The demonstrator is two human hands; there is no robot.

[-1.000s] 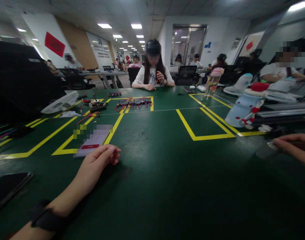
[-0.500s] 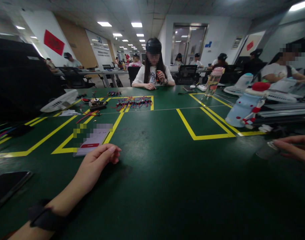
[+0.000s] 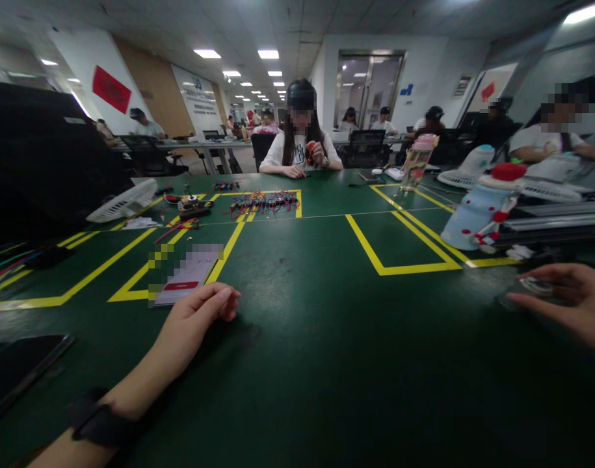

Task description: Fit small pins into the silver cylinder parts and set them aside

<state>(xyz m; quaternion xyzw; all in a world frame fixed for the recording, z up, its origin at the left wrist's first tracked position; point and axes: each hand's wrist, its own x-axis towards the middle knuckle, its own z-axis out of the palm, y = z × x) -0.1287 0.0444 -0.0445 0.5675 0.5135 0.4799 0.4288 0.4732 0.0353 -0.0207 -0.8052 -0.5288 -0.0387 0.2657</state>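
Note:
My left hand [image 3: 204,315] rests on the green table, its fingers loosely curled together with nothing visible in them. Just behind its fingers lies a flat, lit phone [image 3: 183,284] with a red bar on its pale screen, partly pixelated. At the right edge, my right hand [image 3: 573,302] reaches in with thumb and fingers around a small clear container [image 3: 514,296]. Something white and ring-like shows at the container's top. The far side of that grip is hidden, and the container is dim.
A dark tablet-like device [image 3: 24,374] lies at left. Tangled wires [image 3: 265,204] and a white fan [image 3: 124,201] stand farther back. A blue bottle [image 3: 477,211], a clear bottle [image 3: 417,166] and metal bars [image 3: 565,218] are at right. A person [image 3: 302,146] sits opposite.
My right hand has come further into view, its thumb and fingers now spread around the clear container. My left hand stays in place; the view has shifted slightly.

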